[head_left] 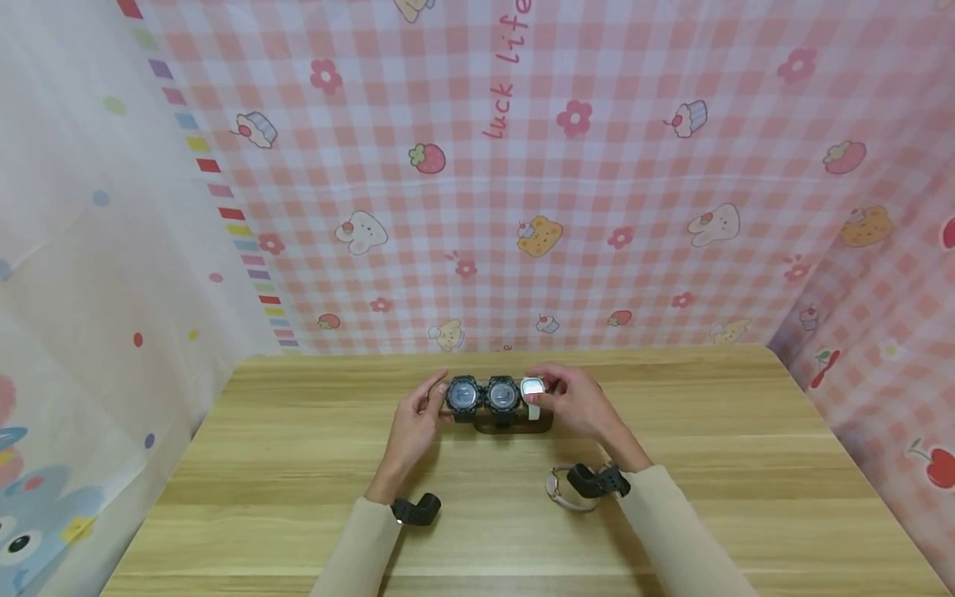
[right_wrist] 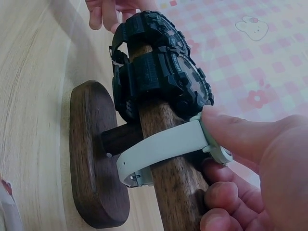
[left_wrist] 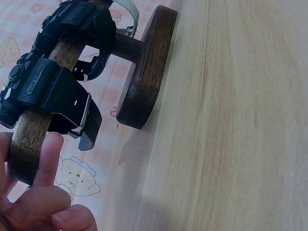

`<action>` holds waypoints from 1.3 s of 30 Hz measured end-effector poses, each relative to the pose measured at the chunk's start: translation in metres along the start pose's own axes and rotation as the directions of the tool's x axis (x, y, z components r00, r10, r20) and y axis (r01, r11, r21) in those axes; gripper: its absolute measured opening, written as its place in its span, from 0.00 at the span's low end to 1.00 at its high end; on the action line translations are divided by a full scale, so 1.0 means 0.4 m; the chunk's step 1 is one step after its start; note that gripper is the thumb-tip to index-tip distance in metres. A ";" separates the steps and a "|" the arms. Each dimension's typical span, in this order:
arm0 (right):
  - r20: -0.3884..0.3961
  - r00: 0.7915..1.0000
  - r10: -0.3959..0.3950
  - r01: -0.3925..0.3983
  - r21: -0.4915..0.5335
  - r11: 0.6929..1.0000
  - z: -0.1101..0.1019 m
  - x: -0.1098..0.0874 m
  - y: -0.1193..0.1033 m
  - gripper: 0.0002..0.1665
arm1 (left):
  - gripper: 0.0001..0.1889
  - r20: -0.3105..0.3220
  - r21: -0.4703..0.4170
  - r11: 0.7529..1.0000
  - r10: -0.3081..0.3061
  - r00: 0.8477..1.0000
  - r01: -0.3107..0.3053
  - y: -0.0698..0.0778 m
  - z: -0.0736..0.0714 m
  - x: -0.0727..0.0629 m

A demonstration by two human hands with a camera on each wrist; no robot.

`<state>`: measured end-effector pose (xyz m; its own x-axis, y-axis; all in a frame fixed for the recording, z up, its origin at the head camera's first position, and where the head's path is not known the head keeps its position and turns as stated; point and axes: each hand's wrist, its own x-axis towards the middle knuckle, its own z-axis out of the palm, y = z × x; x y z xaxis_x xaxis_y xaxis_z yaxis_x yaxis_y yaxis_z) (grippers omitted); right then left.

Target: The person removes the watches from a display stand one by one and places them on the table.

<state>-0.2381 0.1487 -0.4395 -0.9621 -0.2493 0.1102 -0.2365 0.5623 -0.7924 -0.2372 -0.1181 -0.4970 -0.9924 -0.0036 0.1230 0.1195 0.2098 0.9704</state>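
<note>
Now | stand (right_wrist: 96, 163): black watches (right_wrist: 149, 74), white watch (right_wrist: 166, 147) | left hand (head_left: 418, 423) apparently gripping stand

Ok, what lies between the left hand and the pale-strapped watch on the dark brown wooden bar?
Two chunky black round-faced watches, side by side on that bar; the head view shows them plainly.

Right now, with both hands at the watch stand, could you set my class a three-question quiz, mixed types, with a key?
1. How many watches sit on the wooden stand?
2. True or false: the right hand pinches a black watch.
3. Fill the gap: the left hand holds one ____ of the stand's bar.

Key: 1. Three: two black watches and a pale watch. 2. False; it pinches the pale watch. 3. End.
</note>
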 end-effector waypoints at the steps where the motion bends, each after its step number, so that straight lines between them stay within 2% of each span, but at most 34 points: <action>1: 0.000 1.000 -0.001 0.001 0.000 1.000 0.000 0.000 -0.001 0.21 | 0.19 0.001 -0.003 1.000 0.003 1.000 -0.003 0.000 0.000 0.000; 20: 0.029 0.999 0.022 -0.023 0.012 1.000 -0.013 0.008 0.005 0.20 | 0.19 -0.002 -0.012 1.000 -0.009 1.000 0.009 -0.001 0.001 0.001; 29: 0.020 1.000 0.005 -0.005 -0.010 1.000 -0.026 0.002 0.013 0.21 | 0.19 -0.004 -0.010 1.000 -0.009 1.000 0.008 0.000 0.000 0.000; 39: 0.016 1.000 0.002 -0.002 0.002 1.000 -0.036 -0.006 0.018 0.21 | 0.19 -0.002 0.024 1.000 -0.006 1.000 0.006 0.002 -0.001 -0.002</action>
<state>-0.2395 0.1646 -0.4368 -0.9604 -0.2604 0.0987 -0.2338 0.5614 -0.7938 -0.2364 -0.1185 -0.4961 -0.9930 -0.0065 0.1176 0.1129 0.2334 0.9658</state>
